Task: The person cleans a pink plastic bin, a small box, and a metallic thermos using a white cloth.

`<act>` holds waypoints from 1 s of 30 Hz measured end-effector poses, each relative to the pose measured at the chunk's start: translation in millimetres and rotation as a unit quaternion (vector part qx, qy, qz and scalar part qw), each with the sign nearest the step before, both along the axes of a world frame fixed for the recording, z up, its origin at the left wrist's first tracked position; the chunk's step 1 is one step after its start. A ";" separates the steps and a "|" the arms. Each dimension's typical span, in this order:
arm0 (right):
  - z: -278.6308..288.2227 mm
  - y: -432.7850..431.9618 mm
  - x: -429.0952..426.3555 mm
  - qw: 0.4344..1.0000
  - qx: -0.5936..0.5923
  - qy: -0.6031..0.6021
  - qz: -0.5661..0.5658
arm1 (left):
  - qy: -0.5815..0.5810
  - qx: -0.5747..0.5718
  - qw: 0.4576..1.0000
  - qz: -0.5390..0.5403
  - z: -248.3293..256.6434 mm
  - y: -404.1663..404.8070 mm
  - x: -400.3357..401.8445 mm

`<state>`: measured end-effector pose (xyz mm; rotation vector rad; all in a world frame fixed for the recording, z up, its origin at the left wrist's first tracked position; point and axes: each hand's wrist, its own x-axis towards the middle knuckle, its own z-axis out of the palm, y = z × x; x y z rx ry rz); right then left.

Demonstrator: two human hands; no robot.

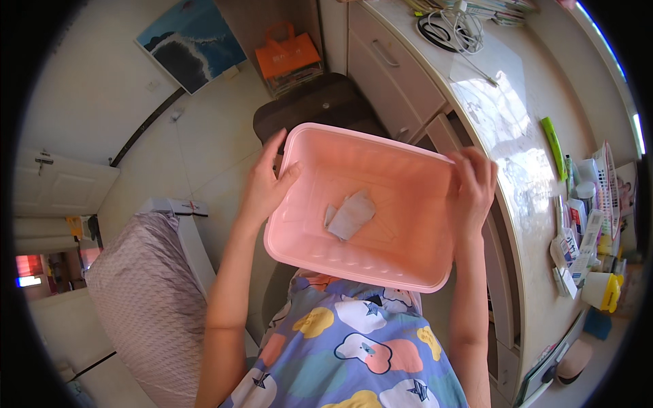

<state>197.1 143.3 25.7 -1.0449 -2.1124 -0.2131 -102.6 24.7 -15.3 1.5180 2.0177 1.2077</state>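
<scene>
A pink plastic storage bin (408, 214) is held up in front of my body, its open top facing me. My left hand (270, 181) grips its left side, with the thumb over the rim and the fingers outside. On the opposite side, my right hand (470, 186) holds the rim near the upper right corner, fingers curled over the edge. A folded, greyish-white cloth or paper (352, 217) lies on the bottom of the bin. The bin's underside is hidden from me.
Along the right runs a white desk (510, 132) with drawers, bearing coiled cables (456, 30), a green tube (553, 148) and several small boxes. A dark chair (321, 107) stands beyond the bin. An orange bag (288, 53) rests behind it; a quilted bed (148, 285) is at left.
</scene>
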 end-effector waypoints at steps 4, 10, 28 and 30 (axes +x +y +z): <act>-17.3 -44.0 -18.9 0.912 -0.370 -0.100 0.145 | -0.181 -0.045 0.982 -0.009 -16.6 -9.9 8.0; -91.9 -55.0 -51.6 0.786 -0.537 -0.262 0.160 | -0.081 -0.050 0.995 -0.024 22.8 -30.2 35.9; -76.1 -44.7 -7.4 0.939 -0.290 -0.179 0.035 | 0.009 -0.034 0.999 0.005 20.8 -37.7 43.5; -78.8 -41.4 -11.2 0.913 -0.323 -0.250 0.006 | 0.010 -0.036 0.999 0.000 24.9 -36.3 46.8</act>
